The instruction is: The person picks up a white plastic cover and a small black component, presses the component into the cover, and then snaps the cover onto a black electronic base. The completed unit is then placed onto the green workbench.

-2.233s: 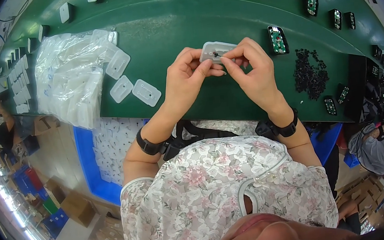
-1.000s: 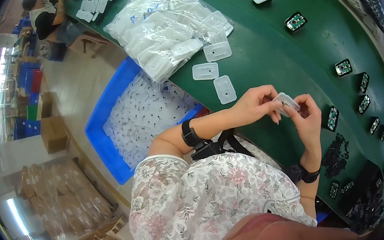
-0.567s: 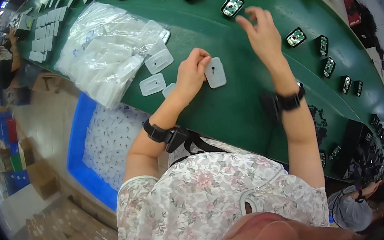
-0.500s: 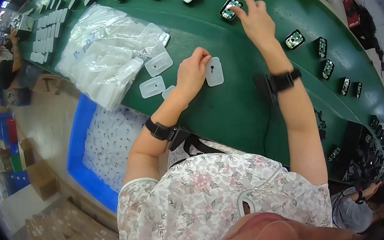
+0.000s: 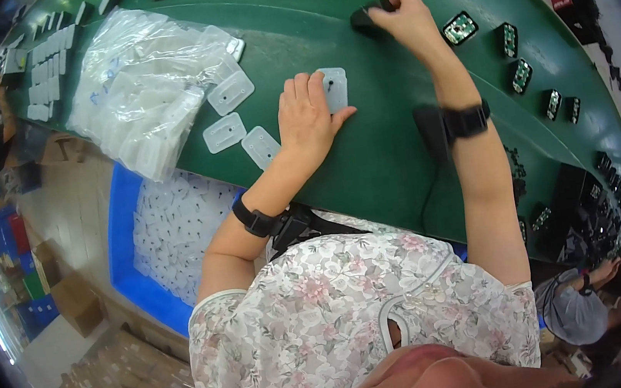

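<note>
The left hand (image 5: 306,115) is laid flat, fingers spread narrowly, on a small translucent white plastic cover (image 5: 334,87) on the green belt (image 5: 370,171). The right hand (image 5: 404,18) is closed around a dark part (image 5: 370,14) farther up the belt. The cover is judged light, stiff and slippery, best pinched by its long edges. 2 similar covers (image 5: 241,136) lie just left, beside a clear bag (image 5: 143,90).

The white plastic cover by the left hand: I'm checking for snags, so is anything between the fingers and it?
Nothing visible. The left hand lies flat on the green belt, fingertips already on the white plastic cover. The right hand is apart, on a dark part.
</note>
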Demonstrator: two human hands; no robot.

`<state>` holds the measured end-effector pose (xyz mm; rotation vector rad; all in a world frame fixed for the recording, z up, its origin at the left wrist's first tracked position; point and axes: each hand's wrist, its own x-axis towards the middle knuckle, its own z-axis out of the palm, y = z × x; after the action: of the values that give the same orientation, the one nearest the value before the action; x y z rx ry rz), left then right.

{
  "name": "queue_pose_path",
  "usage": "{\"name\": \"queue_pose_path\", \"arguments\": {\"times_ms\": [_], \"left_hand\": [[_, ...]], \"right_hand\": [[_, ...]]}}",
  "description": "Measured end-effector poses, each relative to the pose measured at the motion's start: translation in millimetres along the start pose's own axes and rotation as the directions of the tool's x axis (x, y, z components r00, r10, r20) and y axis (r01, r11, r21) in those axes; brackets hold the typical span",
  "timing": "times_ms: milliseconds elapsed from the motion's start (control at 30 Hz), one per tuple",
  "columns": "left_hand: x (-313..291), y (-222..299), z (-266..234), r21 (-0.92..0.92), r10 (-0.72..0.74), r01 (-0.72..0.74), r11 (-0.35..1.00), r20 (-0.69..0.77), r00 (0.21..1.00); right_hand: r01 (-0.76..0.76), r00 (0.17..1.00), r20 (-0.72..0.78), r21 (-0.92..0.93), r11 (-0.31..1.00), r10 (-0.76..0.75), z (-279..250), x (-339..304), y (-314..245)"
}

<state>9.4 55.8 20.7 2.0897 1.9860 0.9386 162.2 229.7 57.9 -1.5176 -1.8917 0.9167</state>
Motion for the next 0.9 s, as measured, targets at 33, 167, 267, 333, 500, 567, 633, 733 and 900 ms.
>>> {"name": "queue_pose_path", "arguments": {"times_ms": [33, 167, 267, 333, 500, 567, 633, 733, 900], "left_hand": [[-1, -3, 0, -0.05, 0.045, -0.046, 0.998, -0.019, 0.999], [-2, -7, -3, -0.182, 0.227, -0.224, 0.958, -0.003, 0.974], [0, -8, -5, -0.261, 0.24, -0.226, 0.939, 0.023, 0.97], [-3, -14, -6, -0.351, 0.205, -0.19, 0.917, 0.005, 0.979], [-7, -21, -19, -0.553, 0.091, -0.071, 0.83, 0.009, 0.996], [-9, -19, -23, -0.518, 0.143, -0.101, 0.849, 0.041, 0.989], [-9, -21, -21, -0.459, 0.19, -0.146, 0.876, 0.052, 0.98], [-11, -24, -17, -0.354, 0.249, -0.204, 0.913, 0.087, 0.965], [-12, -24, -16, -0.257, 0.275, -0.235, 0.937, 0.13, 0.953]], "right_hand": [[0.151, 0.987, -0.039, -0.1, 0.983, -0.155, -5, -21, -1], [0.227, 0.967, -0.023, -0.363, 0.904, -0.252, -11, -86, 17], [0.308, 0.93, -0.118, -0.272, 0.912, -0.349, -12, -101, 21], [0.348, 0.927, -0.07, -0.203, 0.915, -0.368, -14, -113, 12], [0.508, 0.857, 0.169, -0.11, 0.855, -0.487, -6, -128, -12], [0.52, 0.847, 0.197, -0.119, 0.846, -0.493, -2, -127, -13], [0.523, 0.841, 0.257, -0.162, 0.837, -0.476, 0, -125, -13], [0.522, 0.836, 0.29, -0.157, 0.838, -0.466, 1, -122, -14], [0.522, 0.845, 0.256, -0.197, 0.83, -0.47, 5, -126, -13]]}}
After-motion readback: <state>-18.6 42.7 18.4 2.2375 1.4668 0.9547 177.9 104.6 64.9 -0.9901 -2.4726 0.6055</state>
